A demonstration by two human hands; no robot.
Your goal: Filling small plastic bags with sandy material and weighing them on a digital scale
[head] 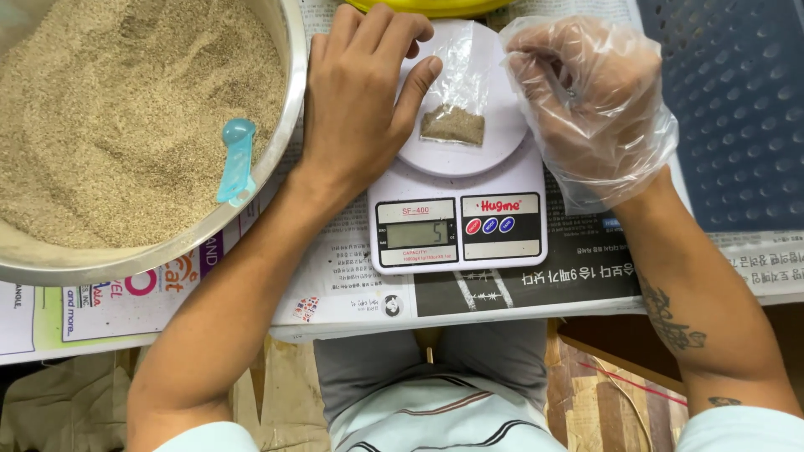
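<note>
A small clear plastic bag (456, 105) with brown grain at its bottom is laid on the round platform of a white kitchen scale (457, 209) on the newspaper-covered table (553, 285). The bare left hand (356, 96) is rested flat, fingers together, against the platform's left edge, fingertips touching the bag. The right hand (586, 105), covered by a loose plastic glove, is held loosely curled just right of the bag. Far left, a blue scoop (236, 159) is laid in a steel bowl (289, 117) of grain.
</note>
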